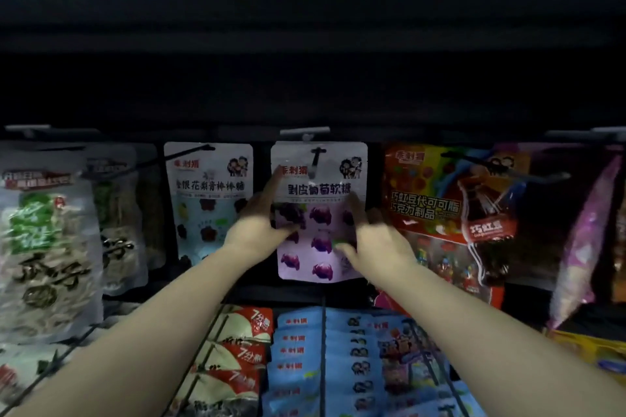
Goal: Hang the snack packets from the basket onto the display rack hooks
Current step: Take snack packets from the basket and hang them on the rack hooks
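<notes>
A white and purple grape-candy packet point(320, 249) hangs at the middle of the display rack, its punched hole on a dark hook point(315, 159). My left hand point(261, 223) grips the packet's left edge, thumb on its front and fingers reaching up along the side. My right hand point(376, 240) holds the packet's right edge, with fingers spread over the printed front. The basket is out of view.
A light-blue lollipop packet point(208, 200) hangs to the left, seed packets point(47, 247) further left. A red chocolate-bean pack point(450, 210) and a purple bag point(582, 240) hang to the right. Lower hooks carry rows of blue packets point(298, 362) and red-white packets point(233, 349). A dark shelf point(305, 61) overhangs the rack.
</notes>
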Available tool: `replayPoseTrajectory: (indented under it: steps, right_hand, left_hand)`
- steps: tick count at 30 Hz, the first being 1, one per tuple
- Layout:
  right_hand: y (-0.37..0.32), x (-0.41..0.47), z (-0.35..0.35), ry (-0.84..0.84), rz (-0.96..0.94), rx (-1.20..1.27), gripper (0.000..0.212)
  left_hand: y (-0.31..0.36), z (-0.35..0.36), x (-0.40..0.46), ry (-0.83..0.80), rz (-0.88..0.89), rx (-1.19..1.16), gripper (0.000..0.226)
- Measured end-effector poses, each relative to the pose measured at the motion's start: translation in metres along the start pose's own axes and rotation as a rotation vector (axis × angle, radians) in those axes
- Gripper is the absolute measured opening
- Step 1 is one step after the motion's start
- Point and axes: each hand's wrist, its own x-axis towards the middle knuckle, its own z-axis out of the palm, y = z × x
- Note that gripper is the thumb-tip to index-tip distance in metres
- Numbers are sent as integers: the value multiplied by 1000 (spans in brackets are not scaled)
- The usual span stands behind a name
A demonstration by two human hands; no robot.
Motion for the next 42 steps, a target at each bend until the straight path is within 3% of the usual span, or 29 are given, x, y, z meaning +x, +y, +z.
replayPoseTrajectory:
  steps: [6,9,13,16,20,24,27,30,34,39,42]
  right_hand:
    - [0,28,25,82,28,-195,86]
    - [-1,31,28,219,23,-236,88]
    - [-7,14,24,61,92,-119,72]
    - [-10,-6,15,92,52,-111,64]
    - [-10,-31,5,145,-34,-103,43]
    - [2,-57,-10,287,-187,-133,24]
    - [35,-84,-24,381,-172,-251,20]
    - [85,-115,-46,409,-98,-339,23]
    - [175,-143,-79,445,39,-497,24]
    - [271,-136,-106,339,315,-442,63]
    - [312,-118,-113,226,311,-412,78]
  left_hand:
    - [-6,20,28,-3,-31,47,103]
    - [-9,24,29,4,-56,107,103]
    - [-7,21,7,60,-29,272,101]
    - [-1,12,-13,138,17,431,80]
    - [14,6,-26,71,21,508,54]
    - [39,13,-39,139,258,371,34]
    - [70,24,-45,144,497,306,32]
    - [110,43,-53,121,645,269,41]
    - [164,86,-59,149,709,239,52]
    - [226,139,-63,206,584,239,59]
    - [268,162,-60,144,369,247,72]
